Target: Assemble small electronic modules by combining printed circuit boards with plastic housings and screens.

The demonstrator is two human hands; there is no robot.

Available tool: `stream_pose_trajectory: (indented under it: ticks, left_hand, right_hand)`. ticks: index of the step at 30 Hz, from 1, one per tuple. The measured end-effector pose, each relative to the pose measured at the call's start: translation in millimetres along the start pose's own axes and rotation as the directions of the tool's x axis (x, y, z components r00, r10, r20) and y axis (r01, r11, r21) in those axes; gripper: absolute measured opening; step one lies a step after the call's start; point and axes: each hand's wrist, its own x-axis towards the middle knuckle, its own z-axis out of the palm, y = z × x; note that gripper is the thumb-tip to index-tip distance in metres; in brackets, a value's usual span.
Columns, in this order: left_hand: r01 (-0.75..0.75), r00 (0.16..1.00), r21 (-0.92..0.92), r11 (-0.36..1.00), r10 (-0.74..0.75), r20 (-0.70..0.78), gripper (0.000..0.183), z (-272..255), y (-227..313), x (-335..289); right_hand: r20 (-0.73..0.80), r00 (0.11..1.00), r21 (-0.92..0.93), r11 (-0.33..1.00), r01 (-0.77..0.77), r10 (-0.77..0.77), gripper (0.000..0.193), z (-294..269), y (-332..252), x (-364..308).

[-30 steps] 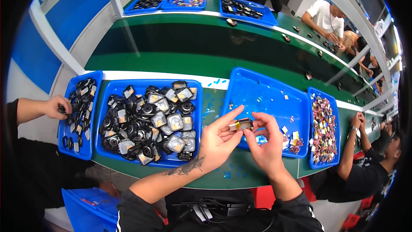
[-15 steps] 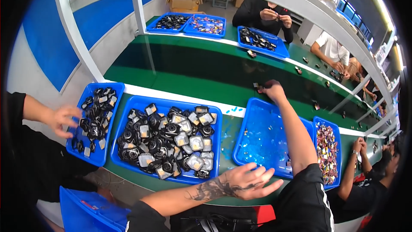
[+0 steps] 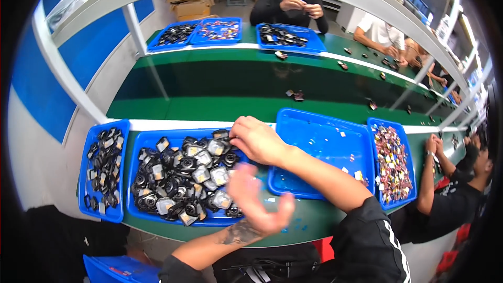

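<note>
Black watch-like units point(image 3: 181, 173) with clear square covers fill a large blue tray point(image 3: 132, 199) in front of me. At its far right corner my right hand point(image 3: 258, 140) reaches down with curled fingers beside the units. Its fingertips are partly hidden, so what they pinch cannot be made out. My left hand point(image 3: 255, 204), smeared by motion, hovers over the tray's near right side, thumb and fingers apart, nothing visible in it. A small dark part with a pale tab point(image 3: 296, 95) lies on the green belt point(image 3: 209, 102) beyond my hands.
Right of my hands stands a blue tray point(image 3: 314, 126) with a few scraps, then a narrow tray of small colourful parts point(image 3: 393, 165). A slim tray of black units point(image 3: 105, 170) stands left. Co-workers point(image 3: 293, 8) sit across the belt and at right point(image 3: 456, 178). A white frame point(image 3: 73, 78) arches overhead.
My right hand has left the small part on the belt and come back to the tray of black units. My left hand has moved left. The co-worker's hand at far left is gone from view.
</note>
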Motion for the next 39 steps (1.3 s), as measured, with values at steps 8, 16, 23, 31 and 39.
stream_pose_trajectory:
  ticks: [8, 16, 23, 31, 39]
  left_hand:
    - [0.724, 0.646, -0.546, 0.422, -0.691, 0.323, 0.04, -1, -21, 9]
    - [0.88, 0.349, -0.471, 0.057, -0.751, 0.561, 0.024, -3, -17, 12]
    - [0.935, 0.262, -0.354, 0.027, -0.728, 0.634, 0.037, 2, -12, 12]
    - [0.902, 0.431, -0.274, 0.333, -0.674, 0.6, 0.04, 2, -17, 7]
    - [0.877, 0.434, -0.147, 0.458, -0.622, 0.652, 0.018, 3, -17, 1]
  right_hand:
    - [-0.275, 0.934, 0.333, 0.934, -0.13, 0.228, 0.026, -45, -64, -66]
    - [-0.286, 0.806, -0.228, 0.78, -0.583, 0.518, 0.015, -145, -9, -198]
    - [0.132, 0.679, -0.156, 0.692, -0.705, 0.722, 0.027, -143, -5, -229]
    - [-0.053, 0.811, -0.184, 0.792, -0.582, 0.583, 0.019, -128, -6, -233]
    - [-0.104, 0.766, -0.231, 0.734, -0.639, 0.634, 0.03, -122, -3, -229]
